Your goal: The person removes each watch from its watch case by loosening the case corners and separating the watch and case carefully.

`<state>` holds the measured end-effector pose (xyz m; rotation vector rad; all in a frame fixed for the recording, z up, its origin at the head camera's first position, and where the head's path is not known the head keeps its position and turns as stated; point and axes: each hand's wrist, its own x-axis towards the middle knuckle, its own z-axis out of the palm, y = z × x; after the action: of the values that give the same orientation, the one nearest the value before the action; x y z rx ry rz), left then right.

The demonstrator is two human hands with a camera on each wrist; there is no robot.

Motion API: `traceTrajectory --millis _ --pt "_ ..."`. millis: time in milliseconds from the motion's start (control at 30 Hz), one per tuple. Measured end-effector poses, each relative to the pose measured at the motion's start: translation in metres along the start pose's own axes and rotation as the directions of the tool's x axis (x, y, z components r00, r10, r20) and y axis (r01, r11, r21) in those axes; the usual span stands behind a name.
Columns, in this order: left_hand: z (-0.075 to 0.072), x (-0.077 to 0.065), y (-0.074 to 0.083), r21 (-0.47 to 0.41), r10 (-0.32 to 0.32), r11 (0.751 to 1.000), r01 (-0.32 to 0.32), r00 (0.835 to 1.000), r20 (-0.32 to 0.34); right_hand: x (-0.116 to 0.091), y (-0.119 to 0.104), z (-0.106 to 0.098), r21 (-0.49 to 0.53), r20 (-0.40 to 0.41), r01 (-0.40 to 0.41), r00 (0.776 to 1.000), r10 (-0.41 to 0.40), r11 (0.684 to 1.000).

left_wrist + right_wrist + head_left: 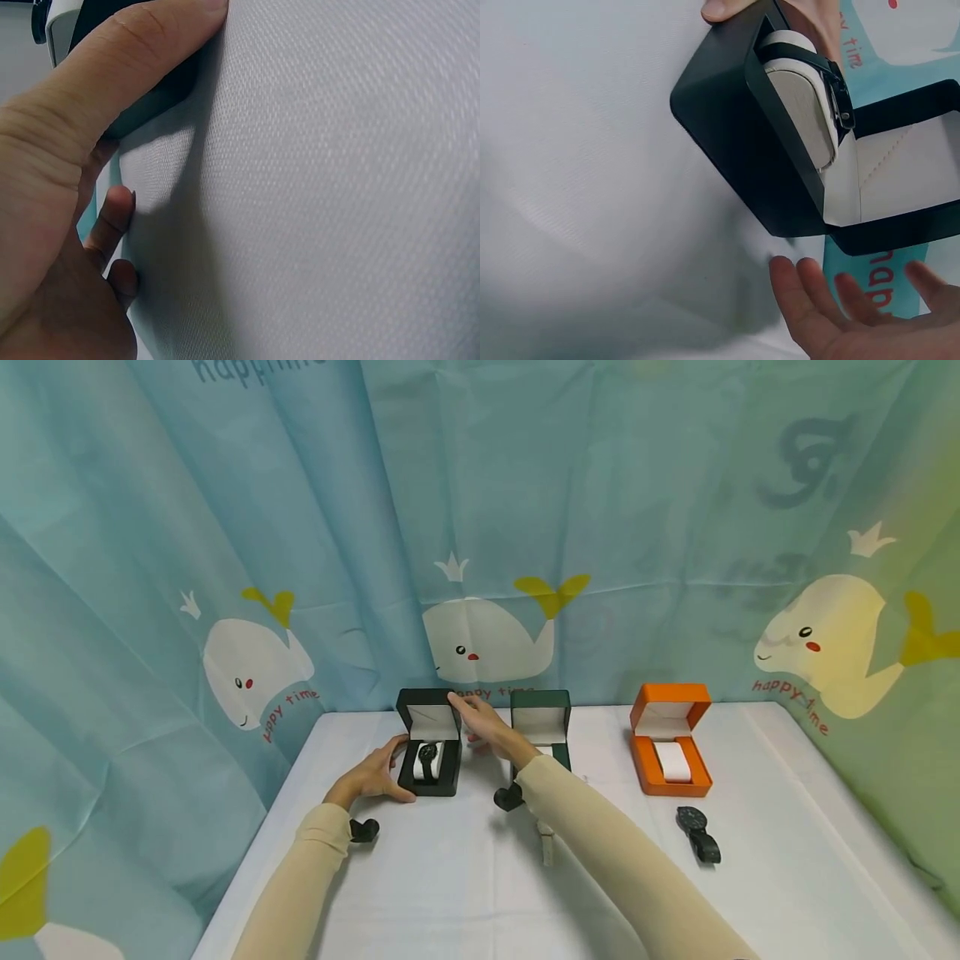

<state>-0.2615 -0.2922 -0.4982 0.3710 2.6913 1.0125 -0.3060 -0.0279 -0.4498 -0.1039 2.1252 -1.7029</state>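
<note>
A black watch box (448, 787) stands on the white table with its lid raised, showing a pale lining. Inside it, a black wristwatch (428, 755) is wrapped round a white cushion (799, 112). My left hand (378, 774) grips the box at its left side, the thumb (120, 60) along the front lower corner. Beside the lid's upper right corner is my right hand (486, 725), a fingertip right at that corner in the head view. Its fingers (791, 289) are spread and loosely extended in the right wrist view, with nothing between them.
A green watch box (540, 699), lid raised, is partly behind the right forearm. Farther right stands an open orange box (667, 789) with a white cushion. A black watch (697, 835) lies before it. A light-strapped watch (547, 845) lies near the right sleeve. A whale-print curtain (480, 485) hangs behind.
</note>
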Motion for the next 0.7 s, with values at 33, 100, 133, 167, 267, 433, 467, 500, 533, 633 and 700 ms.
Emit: traceTrajectory --millis 33,100,133,167,267,433,467,500,533,633,700 --pt "0.0 0.0 0.0 0.0 -0.003 1.0 0.003 1.0 0.002 -0.001 0.0 0.0 -0.002 0.0 0.006 1.0 -0.006 1.0" --pt "0.0 0.0 0.0 -0.002 -0.007 1.0 0.007 1.0 0.003 -0.003 0.001 0.0 0.001 0.0 0.015 1.0 -0.015 1.0" --pt "0.0 0.0 0.001 -0.003 -0.008 1.0 0.008 1.0 0.004 -0.004 0.001 0.0 0.004 0.001 0.018 1.0 -0.018 1.0" --pt "0.0 0.0 0.001 -0.002 -0.009 1.0 0.009 1.0 0.005 -0.005 0.002 0.0 0.006 0.003 0.02 1.0 -0.02 1.0" --pt "0.0 0.0 0.002 -0.001 -0.01 1.0 0.01 1.0 0.005 -0.007 0.003 -0.001 0.024 0.002 0.021 1.0 -0.021 0.999" --pt "0.001 0.0 0.002 0.004 -0.018 1.0 0.017 1.0 0.005 -0.012 0.007 0.001 0.048 -0.003 0.02 1.0 -0.02 0.999" --pt "0.001 0.0 0.001 0.001 -0.022 1.0 0.022 1.0 0.005 -0.013 0.007 0.001 0.052 -0.003 0.021 1.0 -0.021 0.998" --pt "0.001 0.0 0.002 0.002 -0.024 1.0 0.024 1.0 0.004 -0.014 0.008 0.002 0.057 -0.001 0.02 1.0 -0.02 0.998" --pt "0.001 0.0 0.002 0.005 -0.027 1.0 0.027 1.0 0.003 -0.015 0.01 0.002 0.063 0.001 0.022 1.0 -0.022 0.998" --pt "0.001 -0.001 0.002 -0.004 -0.033 0.999 0.033 0.999 0.004 -0.02 0.013 0.003 0.068 0.006 0.017 1.0 -0.018 0.998" --pt "0.001 -0.001 0.002 0.001 -0.032 0.999 0.032 0.999 0.004 -0.022 0.015 0.003 0.068 0.006 0.014 1.0 -0.014 0.998"
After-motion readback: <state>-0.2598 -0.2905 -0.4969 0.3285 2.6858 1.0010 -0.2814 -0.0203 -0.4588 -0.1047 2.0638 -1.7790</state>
